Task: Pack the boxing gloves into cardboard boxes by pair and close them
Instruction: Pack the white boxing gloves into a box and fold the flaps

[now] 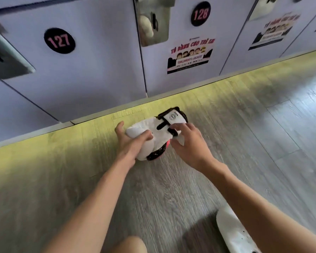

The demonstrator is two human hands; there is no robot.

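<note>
Your left hand [130, 143] has its fingers curled around the near-left side of the white boxing glove [150, 137], thumb laid across the top of the padding and the other fingertips wrapped over the far edge, so the hand is clamped on the glove. Your right hand [187, 143] comes in from the other side: its fingertips press on the black wrist strap [165, 126] and the white leather just below it, and the lower fingers hook around the glove's right flank. Both hands therefore grip the same glove, one at each side.

The glove sits on the grey wood-grain floor [171, 189], touching it, with its cuff [173, 116] pointing away from you toward the lockers. The cuff carries a white patch with a round emblem, edged in black. Under the white padding a black area and a small strip of pink show at the near side; whether that belongs to this glove or to a second one beneath is unclear.

A yellow band [44, 152] runs along the floor at the base of the lockers, and the glove lies just at its edge. Locker door 127 [59, 40] stands to the left, locker door 128 [200, 14] to the right, with a children's locker sticker [190, 55] under the number. Near your right forearm, at the bottom edge, lies another white object [232, 232], partly cut off.
</note>
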